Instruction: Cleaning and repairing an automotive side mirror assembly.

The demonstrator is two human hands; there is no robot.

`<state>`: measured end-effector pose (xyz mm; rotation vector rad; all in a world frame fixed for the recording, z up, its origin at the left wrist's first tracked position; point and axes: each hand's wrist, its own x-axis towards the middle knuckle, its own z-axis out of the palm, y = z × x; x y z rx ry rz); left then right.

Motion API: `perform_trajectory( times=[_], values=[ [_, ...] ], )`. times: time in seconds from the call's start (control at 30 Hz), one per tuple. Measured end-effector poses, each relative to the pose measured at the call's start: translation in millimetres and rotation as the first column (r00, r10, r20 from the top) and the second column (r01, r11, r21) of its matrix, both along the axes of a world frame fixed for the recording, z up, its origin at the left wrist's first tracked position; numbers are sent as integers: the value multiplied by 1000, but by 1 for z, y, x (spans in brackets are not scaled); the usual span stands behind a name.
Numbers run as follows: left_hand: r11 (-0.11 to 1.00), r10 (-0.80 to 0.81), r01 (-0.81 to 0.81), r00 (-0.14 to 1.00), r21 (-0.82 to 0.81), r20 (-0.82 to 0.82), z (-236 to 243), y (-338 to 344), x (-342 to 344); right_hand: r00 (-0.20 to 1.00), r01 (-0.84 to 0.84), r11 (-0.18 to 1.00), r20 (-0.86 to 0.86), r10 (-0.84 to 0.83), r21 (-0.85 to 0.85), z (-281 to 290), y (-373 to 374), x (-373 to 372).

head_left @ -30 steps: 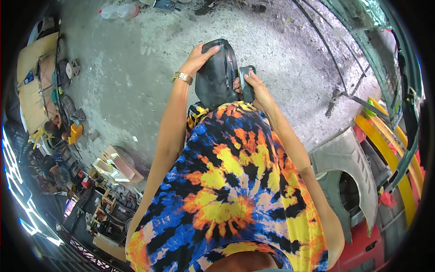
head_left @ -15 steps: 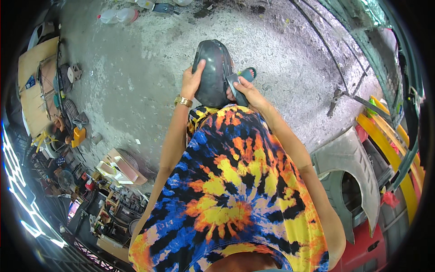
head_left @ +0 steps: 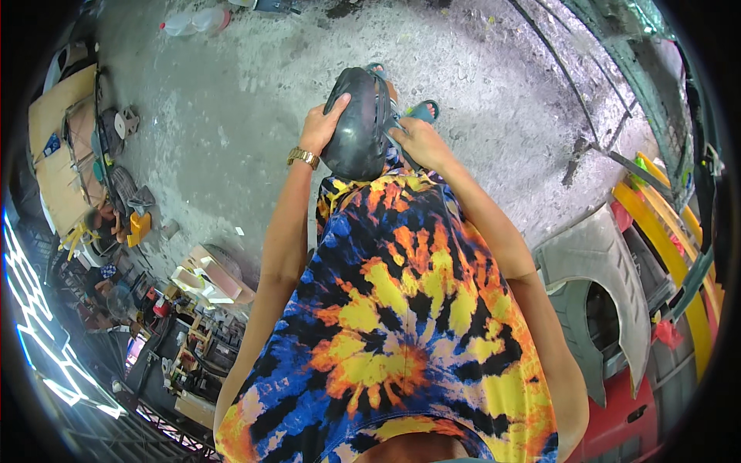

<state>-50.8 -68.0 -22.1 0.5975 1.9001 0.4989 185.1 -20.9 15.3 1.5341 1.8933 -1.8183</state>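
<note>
A glossy black rounded shell (head_left: 356,143), which looks like a car side mirror housing, is held upright in front of my shirt. My left hand (head_left: 323,125) grips its left side, thumb on the dark face and the other fingers hidden behind. At the shell's right edge, my right hand (head_left: 421,144) is closed in a pinch on a small flat grey piece (head_left: 394,133); its kind I cannot make out. Whether that piece touches the shell is hard to tell. Sandalled feet (head_left: 424,110) show beyond the shell on the concrete floor.
A grey car fender (head_left: 598,258) and a red car panel (head_left: 617,420) stand at the right beside yellow curved strips (head_left: 656,231). Cardboard (head_left: 58,147) lies at the far left. Cluttered tools and boxes (head_left: 201,339) fill the lower left. Plastic bottles (head_left: 193,23) lie at the top.
The shell has tilted and shifted slightly left with my left hand. My right hand has turned, so less of the grey piece shows. Another sandalled foot now shows above the shell.
</note>
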Motion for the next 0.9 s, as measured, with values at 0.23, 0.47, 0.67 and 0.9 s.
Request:
perform_trajectory(
  times=[0.23,0.47,0.67,0.9],
  values=[
    [999,0,-1,1000,45,21,9,-3,8,994,-112,991,4,112,-70,10,6,-4],
    [992,-113,113,994,51,9,13,4,21,959,-283,959,29,282,13,-11,7,2],
    [968,-250,251,966,0,-68,-4,4,20,952,-306,950,-18,305,-55,-20,13,6],
    [943,-324,328,943,53,-71,5,10,29,957,-269,963,-111,267,1,-45,-1,18]
  ],
)
